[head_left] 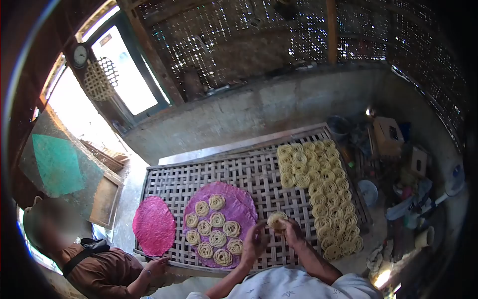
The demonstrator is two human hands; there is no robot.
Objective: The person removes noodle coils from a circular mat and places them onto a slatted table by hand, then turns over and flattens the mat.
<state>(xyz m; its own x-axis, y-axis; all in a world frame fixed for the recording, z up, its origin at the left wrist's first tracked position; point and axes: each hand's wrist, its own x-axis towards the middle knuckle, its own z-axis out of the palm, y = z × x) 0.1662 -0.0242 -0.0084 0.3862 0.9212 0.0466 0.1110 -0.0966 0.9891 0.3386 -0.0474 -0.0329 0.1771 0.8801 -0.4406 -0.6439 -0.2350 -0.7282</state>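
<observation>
My right hand (291,230) is closed on a round pale noodle coil (277,220) above the woven bamboo rack (269,199). Just left of the coil, my left hand (255,242) is held with its fingers apart and nothing visible in them, near the right edge of a purple round sheet (239,194). Several similar coils lie on that sheet, among them one at its top (217,202). Rows of many more coils (334,204) cover the right part of the rack.
A pink round sheet (154,225) lies at the rack's left. Beside it at the lower left is a person in a brown shirt (94,269). Boxes (388,137), a pale bowl (367,193) and a fan (454,179) stand at the right. A concrete wall (224,119) runs behind.
</observation>
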